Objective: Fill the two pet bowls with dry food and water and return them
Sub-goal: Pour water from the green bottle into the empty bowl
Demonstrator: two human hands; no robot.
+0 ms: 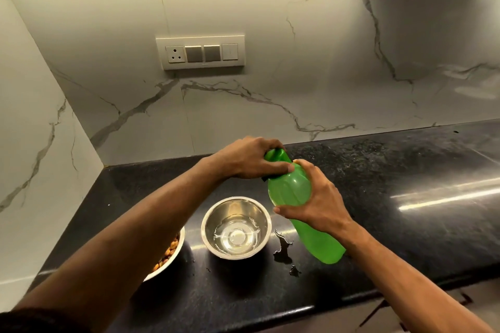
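A green plastic bottle stands tilted on the black counter, right of the bowls. My right hand grips its upper body. My left hand curls over the bottle's green cap. A steel bowl holding clear water sits just left of the bottle. A second steel bowl with brown dry food lies further left, mostly hidden under my left forearm.
Small puddles of spilled water lie on the counter between the water bowl and the bottle. A marble backsplash rises behind, with a switch and socket panel. A marble side wall closes the left. The counter's front edge runs below the bowls.
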